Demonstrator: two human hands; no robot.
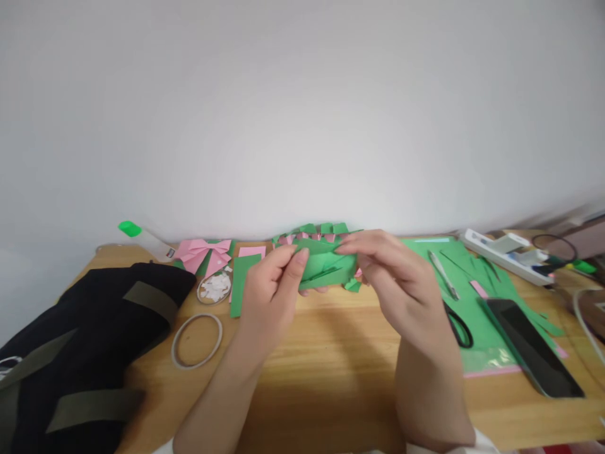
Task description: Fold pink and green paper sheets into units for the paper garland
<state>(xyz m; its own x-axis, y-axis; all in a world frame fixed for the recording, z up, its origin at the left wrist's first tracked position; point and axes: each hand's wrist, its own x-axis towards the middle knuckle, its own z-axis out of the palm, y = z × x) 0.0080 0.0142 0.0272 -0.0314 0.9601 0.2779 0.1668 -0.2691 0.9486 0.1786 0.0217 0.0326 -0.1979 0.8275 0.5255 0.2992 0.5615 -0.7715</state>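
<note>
Both hands hold a folded piece of green paper (326, 268) up over the table. Its left end is pinched between the thumb and fingers of my left hand (274, 284). My right hand (394, 277) grips the upper right edge with bent fingers. Loose flaps show in the middle of the fold. Behind it, against the wall, stand several green and pink folded paper pieces (326, 229), partly hidden by my hands. Left of my left hand lie flat green paper rectangles (239, 284) and a pink paper bow (203, 252).
A tape roll (176, 350) and a ring of white bits (215, 287) lie left, beside a black cloth bag (142, 309) and a green-capped bottle (151, 243). On the right are green sheets (486, 340), a craft knife (444, 275), black-handled scissors (466, 328), a phone (534, 353) and a power strip (501, 255).
</note>
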